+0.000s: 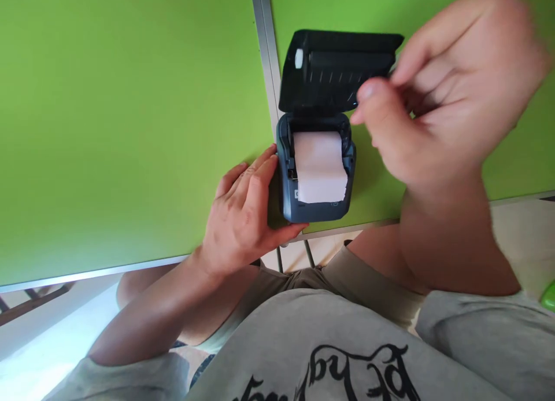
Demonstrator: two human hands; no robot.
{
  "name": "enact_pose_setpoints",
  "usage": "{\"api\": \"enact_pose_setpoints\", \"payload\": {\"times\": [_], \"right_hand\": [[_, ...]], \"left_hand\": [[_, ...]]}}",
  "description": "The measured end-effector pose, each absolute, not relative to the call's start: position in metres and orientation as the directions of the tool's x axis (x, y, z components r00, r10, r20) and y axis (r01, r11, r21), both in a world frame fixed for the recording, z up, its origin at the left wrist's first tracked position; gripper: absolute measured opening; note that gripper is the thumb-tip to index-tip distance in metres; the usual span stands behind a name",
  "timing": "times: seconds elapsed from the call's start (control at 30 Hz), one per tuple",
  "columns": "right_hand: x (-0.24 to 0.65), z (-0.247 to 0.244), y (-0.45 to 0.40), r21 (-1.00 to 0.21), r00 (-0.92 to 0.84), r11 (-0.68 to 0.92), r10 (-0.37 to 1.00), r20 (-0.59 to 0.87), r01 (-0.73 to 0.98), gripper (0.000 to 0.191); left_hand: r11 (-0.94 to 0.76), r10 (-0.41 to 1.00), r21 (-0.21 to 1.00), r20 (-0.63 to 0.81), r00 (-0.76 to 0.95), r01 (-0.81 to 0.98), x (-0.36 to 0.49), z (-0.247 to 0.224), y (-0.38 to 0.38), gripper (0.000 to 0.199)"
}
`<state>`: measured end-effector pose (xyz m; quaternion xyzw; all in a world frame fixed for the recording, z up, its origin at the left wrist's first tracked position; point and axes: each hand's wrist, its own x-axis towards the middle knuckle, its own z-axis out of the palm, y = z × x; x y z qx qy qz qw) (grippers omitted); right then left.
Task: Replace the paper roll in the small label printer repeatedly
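A small dark grey thermal printer (pixel 286 207) sits at the front edge of the green table, its black lid (pixel 329 94) raised and tilted back. White paper (pixel 321 166) lies in the bay, its loose ragged end hanging forward over the printer's front. My left hand (pixel 238 221) steadies the printer, fingers along its left side and thumb at the front edge. At the lid's right edge is my right hand (pixel 437 94), slightly blurred, with thumb and fingers closed around the lid's corner. The exact contact there is partly hidden by the thumb.
Under everything is a bright green tabletop (pixel 130 129), crossed by a metal seam strip (pixel 265 48) that runs back from behind the printer. The table's metal-trimmed front edge (pixel 130 268) is close to my lap. A bright green object (pixel 548 295) shows at the far right, below table level.
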<state>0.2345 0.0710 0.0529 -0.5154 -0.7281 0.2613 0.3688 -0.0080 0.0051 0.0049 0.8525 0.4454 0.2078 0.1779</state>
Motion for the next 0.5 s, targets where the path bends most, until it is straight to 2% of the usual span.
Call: {"api": "enact_pose_setpoints", "payload": {"times": [0.07,0.1,0.17,0.23,0.3,0.37,0.5], "right_hand": [[0.23,0.05,0.068,-0.601,-0.232,0.447,0.885,0.403,0.662,0.02],[0.227,0.049,0.067,-0.529,-0.26,0.472,0.866,0.427,0.706,0.018],[0.222,0.05,0.064,-0.425,-0.328,0.46,0.878,0.348,0.779,0.012],[0.221,0.052,0.063,-0.338,-0.389,0.446,0.893,0.226,0.829,0.016],[0.222,0.055,0.064,-0.327,-0.434,0.444,0.895,0.105,0.834,0.019],[0.224,0.057,0.066,-0.37,-0.455,0.433,0.89,0.029,0.822,0.018],[0.224,0.058,0.069,-0.452,-0.453,0.395,0.891,-0.023,0.8,0.014]], "left_hand": [[-0.544,0.831,0.49,0.201,0.519,0.681,-0.008,0.005,0.005,0.093],[-0.544,0.831,0.492,0.204,0.518,0.68,-0.008,0.005,0.005,0.093],[-0.54,0.834,0.498,0.202,0.514,0.679,-0.008,0.005,0.005,0.094],[-0.534,0.836,0.503,0.196,0.512,0.68,-0.008,0.005,0.005,0.093],[-0.535,0.835,0.505,0.194,0.514,0.678,-0.007,0.005,0.005,0.092],[-0.541,0.831,0.503,0.198,0.519,0.674,-0.007,0.005,0.006,0.09],[-0.553,0.825,0.499,0.213,0.524,0.667,-0.007,0.005,0.006,0.087]]}}
